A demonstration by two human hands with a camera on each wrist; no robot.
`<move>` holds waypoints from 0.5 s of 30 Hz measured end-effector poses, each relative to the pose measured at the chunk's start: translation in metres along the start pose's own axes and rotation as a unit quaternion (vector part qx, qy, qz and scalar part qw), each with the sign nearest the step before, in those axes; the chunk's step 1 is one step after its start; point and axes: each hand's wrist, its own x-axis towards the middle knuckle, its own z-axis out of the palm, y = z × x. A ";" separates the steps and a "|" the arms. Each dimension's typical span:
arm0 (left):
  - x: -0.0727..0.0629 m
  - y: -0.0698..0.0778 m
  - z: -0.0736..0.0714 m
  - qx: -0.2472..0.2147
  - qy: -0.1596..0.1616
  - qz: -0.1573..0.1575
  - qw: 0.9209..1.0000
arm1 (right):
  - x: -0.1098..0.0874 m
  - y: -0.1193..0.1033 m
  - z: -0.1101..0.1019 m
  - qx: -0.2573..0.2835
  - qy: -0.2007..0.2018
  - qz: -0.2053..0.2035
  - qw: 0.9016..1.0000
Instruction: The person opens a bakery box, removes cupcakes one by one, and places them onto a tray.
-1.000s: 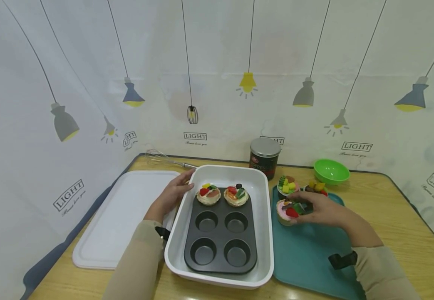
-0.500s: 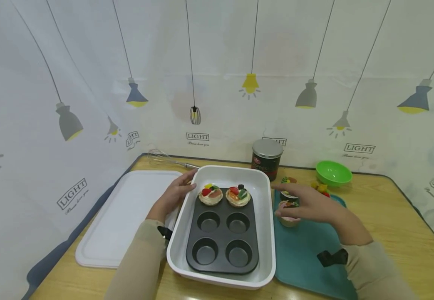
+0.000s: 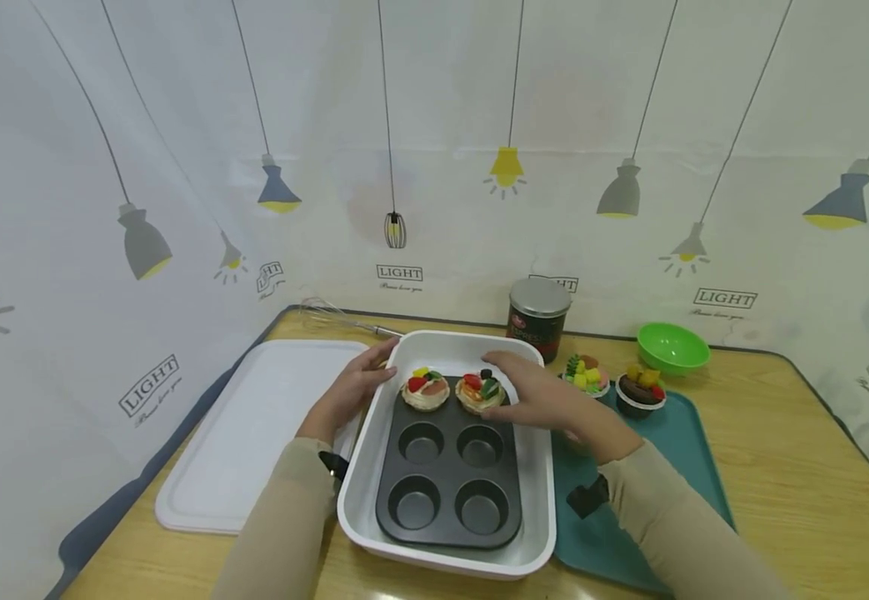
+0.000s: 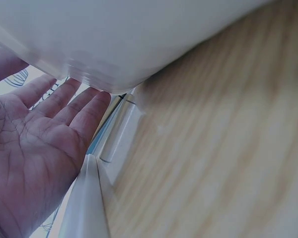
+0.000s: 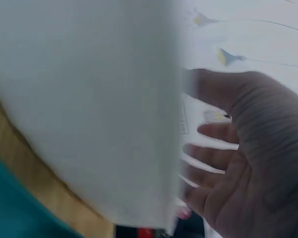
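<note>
A white deep baking pan [image 3: 541, 500] holds a dark muffin tin [image 3: 449, 467]. Two fruit-topped tarts, the left tart [image 3: 426, 398] and the right tart [image 3: 471, 408], sit in the tin's far cups. My left hand [image 3: 347, 387] rests on the pan's left side, its fairly straight fingers [image 4: 92, 116] against the outer wall and the thumb at the rim. My right hand [image 3: 546, 396] reaches over the pan's right rim, its spread thumb and fingers on either side of the right tart. In the right wrist view, the pan wall [image 5: 99, 109] hides those fingertips.
Right of the pan, a teal tray [image 3: 614, 517] bears a fruit-topped cupcake [image 3: 587, 379], a chocolate cupcake [image 3: 640, 393] and a mostly hidden pink tart. Behind stand an espresso tin [image 3: 537, 321] and a green bowl [image 3: 672, 348]. Left lie a white board [image 3: 254, 433] and a whisk [image 3: 352, 321].
My right hand has let go of the pink tart on the teal tray and moved left over the pan to the right tart. My left hand has stayed at the pan's side.
</note>
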 end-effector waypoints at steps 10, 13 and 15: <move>0.000 0.000 0.000 0.005 0.003 0.004 1.000 | 0.019 -0.001 0.032 -0.025 0.006 0.021 0.999; 0.000 0.001 0.000 0.010 0.002 0.005 1.000 | 0.020 -0.001 0.036 -0.030 0.010 0.036 0.999; 0.000 0.000 0.000 0.009 0.003 0.005 1.000 | 0.020 -0.001 0.038 -0.036 0.013 0.049 0.998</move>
